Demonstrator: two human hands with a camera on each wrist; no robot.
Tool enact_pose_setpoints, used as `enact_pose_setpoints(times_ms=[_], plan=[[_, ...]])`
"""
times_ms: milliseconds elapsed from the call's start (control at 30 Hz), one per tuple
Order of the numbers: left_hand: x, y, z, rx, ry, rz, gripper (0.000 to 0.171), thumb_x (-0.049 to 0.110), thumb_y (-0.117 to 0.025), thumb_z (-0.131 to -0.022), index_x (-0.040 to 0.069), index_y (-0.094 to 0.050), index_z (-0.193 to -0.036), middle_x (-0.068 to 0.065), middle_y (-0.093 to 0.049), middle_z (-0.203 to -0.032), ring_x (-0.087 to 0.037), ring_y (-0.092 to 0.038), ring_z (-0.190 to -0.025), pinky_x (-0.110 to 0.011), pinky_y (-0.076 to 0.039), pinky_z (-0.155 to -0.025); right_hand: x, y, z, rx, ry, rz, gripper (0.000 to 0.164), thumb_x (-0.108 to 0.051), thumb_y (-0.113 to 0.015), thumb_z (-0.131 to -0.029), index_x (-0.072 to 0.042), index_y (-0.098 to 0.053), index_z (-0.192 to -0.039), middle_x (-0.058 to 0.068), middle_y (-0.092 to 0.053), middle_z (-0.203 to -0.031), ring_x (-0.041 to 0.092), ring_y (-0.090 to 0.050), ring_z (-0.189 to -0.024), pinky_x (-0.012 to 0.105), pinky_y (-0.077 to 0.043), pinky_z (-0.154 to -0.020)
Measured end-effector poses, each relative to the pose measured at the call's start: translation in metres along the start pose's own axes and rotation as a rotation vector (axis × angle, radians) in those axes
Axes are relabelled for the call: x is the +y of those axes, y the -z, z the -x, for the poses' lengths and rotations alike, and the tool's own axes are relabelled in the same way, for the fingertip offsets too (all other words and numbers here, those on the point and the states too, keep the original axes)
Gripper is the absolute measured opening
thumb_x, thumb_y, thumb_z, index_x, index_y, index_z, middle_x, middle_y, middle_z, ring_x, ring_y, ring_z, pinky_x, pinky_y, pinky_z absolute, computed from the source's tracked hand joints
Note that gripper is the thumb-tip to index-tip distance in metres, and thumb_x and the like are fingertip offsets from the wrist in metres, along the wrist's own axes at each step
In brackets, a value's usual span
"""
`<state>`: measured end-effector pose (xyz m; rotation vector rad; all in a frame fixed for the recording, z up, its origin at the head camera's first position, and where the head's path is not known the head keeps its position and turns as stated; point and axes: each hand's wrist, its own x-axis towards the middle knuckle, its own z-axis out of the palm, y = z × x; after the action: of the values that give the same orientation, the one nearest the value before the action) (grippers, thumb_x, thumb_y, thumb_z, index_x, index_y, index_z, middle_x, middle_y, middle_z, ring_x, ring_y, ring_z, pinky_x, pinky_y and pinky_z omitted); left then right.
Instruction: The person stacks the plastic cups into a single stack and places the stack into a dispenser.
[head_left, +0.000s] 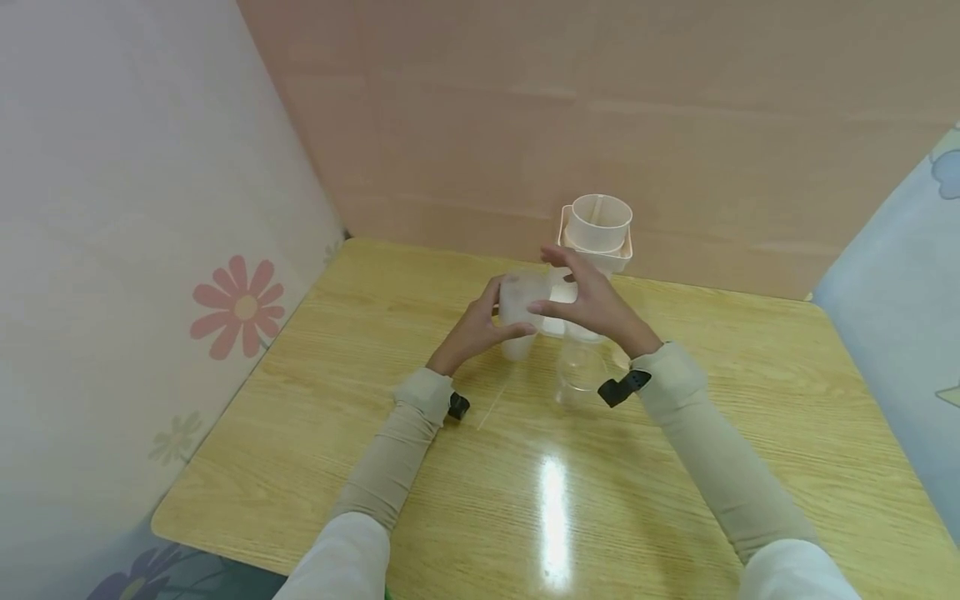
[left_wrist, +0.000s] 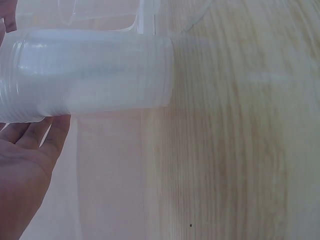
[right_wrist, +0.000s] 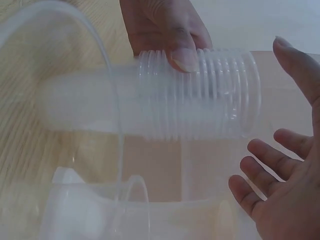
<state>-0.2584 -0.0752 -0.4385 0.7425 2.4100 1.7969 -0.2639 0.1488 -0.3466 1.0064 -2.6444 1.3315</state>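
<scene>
left grip (head_left: pixel 474 329) around a stack of clear cups (right_wrist: pixel 215 107), right grip (head_left: pixel 595 305) spread wide just beside it

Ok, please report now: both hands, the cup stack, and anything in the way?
Left hand grips cup stack, rims up. Right hand apart, fingers spread. Nothing visible between right hand and stack; white stand behind.

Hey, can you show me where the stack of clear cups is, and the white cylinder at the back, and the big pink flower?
Stack of clear cups (left_wrist: pixel 95 71): left wrist view, middle of its side.
White cylinder (head_left: pixel 597 239): head view, front wall.
Pink flower (head_left: pixel 245 307): head view, round centre.
</scene>
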Motion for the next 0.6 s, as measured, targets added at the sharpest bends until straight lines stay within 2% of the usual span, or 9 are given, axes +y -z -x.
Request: enact_pose_setpoints(times_ms=[233,433,600], plan=[[0.002,0.001,-0.002,0.013,0.012,-0.016,0.091,0.046,-0.079,-0.085,0.026,-0.025,-0.155,-0.007,-0.048,-0.144,-0.028,-0.056,-0.122,-0.045,-0.055,-0.085,-0.003,0.011,0.006,0.05,0.015,0.01,0.084,-0.021,-0.085,-0.082,-0.009,-0.039,-0.151,0.013,-0.048,-0.146,0.029,-0.043,-0.132,0.052,-0.036,-0.105],[0.002,0.0,-0.001,0.015,0.03,-0.009,0.092,0.046,-0.08,-0.083,0.027,-0.027,-0.155,-0.006,-0.05,-0.143,-0.027,-0.056,-0.121,-0.045,-0.055,-0.087,-0.003,0.014,0.014,0.055,-0.007,-0.011,0.081,-0.017,-0.085,-0.082,-0.006,-0.04,-0.149,0.014,-0.048,-0.146,0.03,-0.043,-0.133,0.054,-0.036,-0.106],[0.002,-0.001,-0.001,0.017,0.031,-0.012,0.09,0.043,-0.081,-0.084,0.026,-0.028,-0.154,-0.006,-0.051,-0.141,-0.027,-0.057,-0.12,-0.047,-0.054,-0.087,-0.002,0.017,0.022,0.059,-0.02,-0.011,0.081,-0.02,-0.084,-0.084,-0.009,-0.039,-0.15,0.011,-0.048,-0.146,0.029,-0.042,-0.133,0.053,-0.035,-0.106]])
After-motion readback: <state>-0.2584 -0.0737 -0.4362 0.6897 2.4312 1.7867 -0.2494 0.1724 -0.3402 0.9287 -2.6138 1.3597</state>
